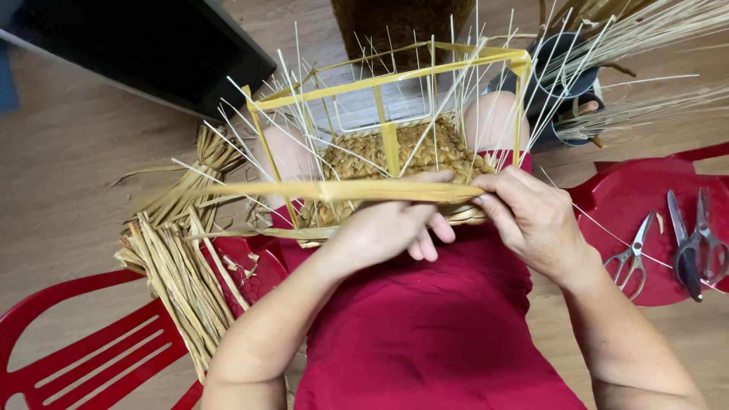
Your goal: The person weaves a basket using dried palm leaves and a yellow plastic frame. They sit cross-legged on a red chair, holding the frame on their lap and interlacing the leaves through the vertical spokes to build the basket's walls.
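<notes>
From the head camera, a half-woven basket [395,156] on a yellow frame [395,76] rests on the person's lap, thin stakes sticking up all round it. A flat straw strip [304,190] runs across the basket's near side — the left hand [391,228] is curled round it from below, and the right hand [531,216] pinches its end between thumb and fingers. The two hands sit close together, just in front of the basket. A bundle of straw [178,273] lies on a red chair [83,349] to the left; scissors [695,243] lie on a red stool [630,197] to the right.
</notes>
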